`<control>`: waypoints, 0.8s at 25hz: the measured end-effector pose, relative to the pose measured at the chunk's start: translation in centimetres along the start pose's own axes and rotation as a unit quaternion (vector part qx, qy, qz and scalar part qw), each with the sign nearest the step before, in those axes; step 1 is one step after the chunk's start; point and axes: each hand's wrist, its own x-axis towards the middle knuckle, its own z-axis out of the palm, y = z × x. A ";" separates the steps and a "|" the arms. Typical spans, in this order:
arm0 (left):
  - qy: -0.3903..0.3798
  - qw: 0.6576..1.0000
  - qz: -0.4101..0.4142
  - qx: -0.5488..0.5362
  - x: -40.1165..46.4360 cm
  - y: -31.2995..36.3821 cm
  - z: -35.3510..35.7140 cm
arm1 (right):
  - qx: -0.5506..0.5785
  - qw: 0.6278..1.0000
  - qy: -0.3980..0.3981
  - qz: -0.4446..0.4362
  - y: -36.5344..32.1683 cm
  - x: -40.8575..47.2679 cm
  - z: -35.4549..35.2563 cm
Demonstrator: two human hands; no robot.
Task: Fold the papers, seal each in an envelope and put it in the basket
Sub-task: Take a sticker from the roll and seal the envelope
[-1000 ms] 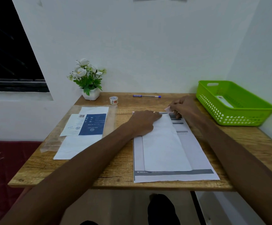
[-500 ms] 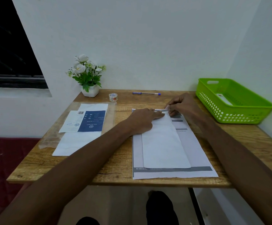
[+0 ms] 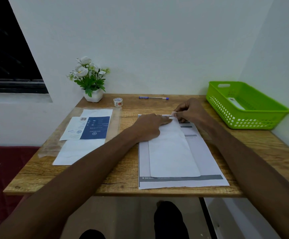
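Two hands are meeting at the far end of a white envelope [image 3: 172,149] that is lying lengthwise on a printed sheet [image 3: 207,152] near the front edge of the wooden table [image 3: 123,169]. The left hand [image 3: 149,126] is resting on the envelope's far left corner, its fingers loosely curled and the index finger stretching out flat to press the top edge down. Just beyond that fingertip, the right hand [image 3: 190,110] is pinching a small pale strip [image 3: 173,114] between thumb and fingers, right at the envelope's far end; whether the strip is tape or a peel-off liner I cannot tell. So the envelope is lying under and toward me from both hands, most of its length uncovered.

Off to the right, well apart, a green basket [image 3: 254,118] is sitting with something white already inside. To the left, a stack of papers [image 3: 81,135] is lying on a clear plastic sleeve [image 3: 54,144]. Along the back, a tape roll [image 3: 118,102], a blue pen [image 3: 153,97] and a potted flower [image 3: 90,80] are standing near the wall.
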 end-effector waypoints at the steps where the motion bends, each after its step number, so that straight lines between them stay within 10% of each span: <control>1: 0.001 1.000 0.001 0.000 0.0 0.0 0.0 | -0.011 1.000 -0.001 -0.010 0.0 0.0 0.0; 20: 0.017 1.000 0.001 -0.016 -0.1 0.1 0.0 | -0.154 0.985 -0.017 -0.072 -0.2 0.5 0.6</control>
